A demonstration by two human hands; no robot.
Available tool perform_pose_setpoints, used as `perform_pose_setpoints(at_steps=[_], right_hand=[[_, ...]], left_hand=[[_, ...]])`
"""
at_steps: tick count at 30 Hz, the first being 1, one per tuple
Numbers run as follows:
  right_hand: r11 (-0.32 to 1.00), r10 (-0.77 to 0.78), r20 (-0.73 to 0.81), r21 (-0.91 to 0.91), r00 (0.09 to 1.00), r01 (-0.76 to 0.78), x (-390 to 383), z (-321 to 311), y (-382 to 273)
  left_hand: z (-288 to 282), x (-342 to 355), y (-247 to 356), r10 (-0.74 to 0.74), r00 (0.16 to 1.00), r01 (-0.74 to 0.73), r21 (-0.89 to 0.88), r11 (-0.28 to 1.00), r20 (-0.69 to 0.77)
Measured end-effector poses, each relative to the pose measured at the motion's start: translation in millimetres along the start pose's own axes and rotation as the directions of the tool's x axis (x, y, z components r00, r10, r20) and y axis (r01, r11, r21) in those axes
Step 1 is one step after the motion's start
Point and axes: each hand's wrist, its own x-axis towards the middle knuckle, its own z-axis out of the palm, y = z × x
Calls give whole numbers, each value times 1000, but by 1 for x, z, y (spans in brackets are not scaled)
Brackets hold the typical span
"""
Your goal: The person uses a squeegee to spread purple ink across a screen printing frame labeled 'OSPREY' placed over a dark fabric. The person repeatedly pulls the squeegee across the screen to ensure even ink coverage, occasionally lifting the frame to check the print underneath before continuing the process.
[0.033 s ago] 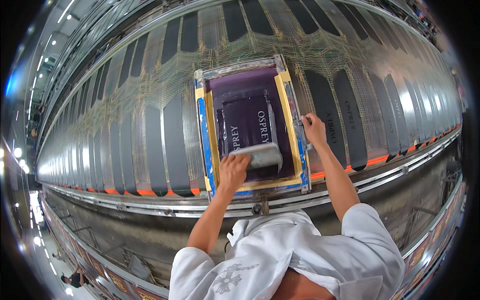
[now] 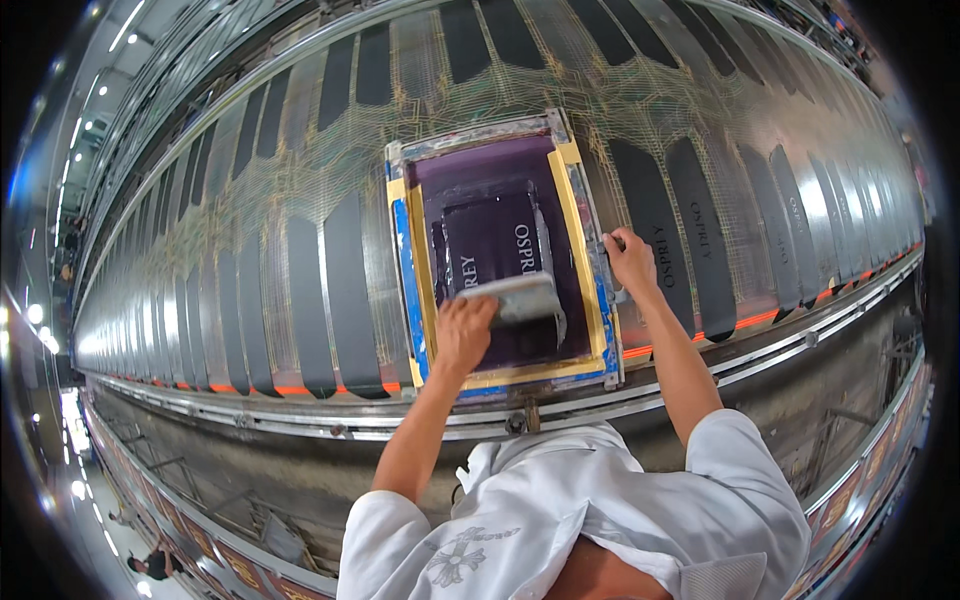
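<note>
A printing screen frame [image 2: 404, 262] with blue and yellow taped edges and a purple mesh [image 2: 480, 172] lies on a long print table. My left hand [image 2: 462, 335] grips a grey squeegee [image 2: 525, 297] resting across the lower half of the mesh. On the frame's right edge, about halfway up, my right hand [image 2: 630, 262] is closed around the rim. A dark printed panel shows through the mesh above the squeegee.
Long black fabric panels [image 2: 690, 240] lie in rows on both sides of the frame. A metal rail [image 2: 770, 355] runs along the table's near edge, with orange marks. A lower aisle and another person [image 2: 150, 565] are at the bottom left.
</note>
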Motion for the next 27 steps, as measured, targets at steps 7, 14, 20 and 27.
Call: perform_pose_setpoints(at_steps=[7, 14, 20, 27], right_hand=[[799, -592, 203, 275, 780, 535, 39, -30, -80], [653, -609, 508, -115, 609, 749, 105, 30, -156], [657, -639, 460, -91, 616, 749, 62, 44, -139], [593, -653, 510, -117, 560, 797, -128, 32, -38]], left_hand=[[-14, 146, -60, 33, 999, -35, -151, 988, -14], [-21, 203, -80, -51, 981, 60, -47, 997, 189], [-15, 156, -67, -58, 986, 65, -46, 997, 157], [-21, -28, 20, 16, 994, 5, -191, 982, 108]])
